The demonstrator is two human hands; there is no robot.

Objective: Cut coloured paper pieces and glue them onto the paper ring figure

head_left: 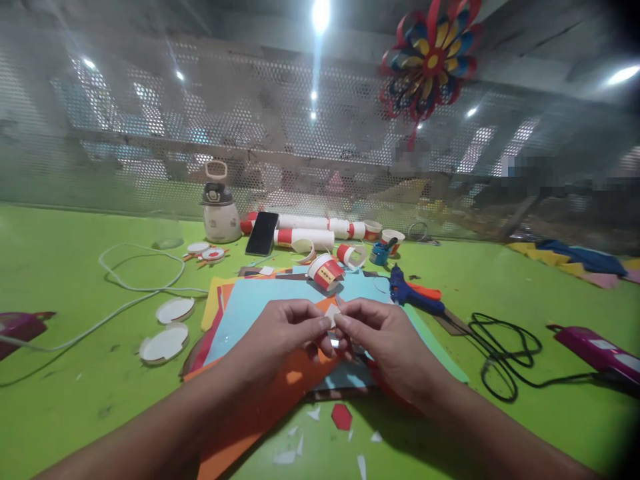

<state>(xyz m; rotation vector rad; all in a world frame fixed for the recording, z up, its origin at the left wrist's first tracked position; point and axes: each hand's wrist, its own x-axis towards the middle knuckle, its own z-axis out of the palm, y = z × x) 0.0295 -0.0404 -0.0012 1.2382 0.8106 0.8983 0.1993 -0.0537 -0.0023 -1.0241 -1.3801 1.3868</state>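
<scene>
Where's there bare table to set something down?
Right side: between the glue gun and dark blue pieces, behind the coiled black cable. Front left: between the white discs and left forearm. Crowded: the middle, with paper sheets, cups and scraps.

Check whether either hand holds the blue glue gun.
No, the left hand and right hand pinch white paper; the gun lies apart.

Left hand (pixel 290 330): was bare, with slim fingers and a rounded thumb tip (pixel 320 325).
Right hand (pixel 383 333): was bare too, its fingers similarly slim.
Nails: looked short, their finer detail too small to tell.
Wrists (pixel 243 357): were uncovered and narrower than the arms behind them.
Forearms (pixel 480 413): were bare and smooth in outline as far as the view reached, broadening away from the wrists.
</scene>
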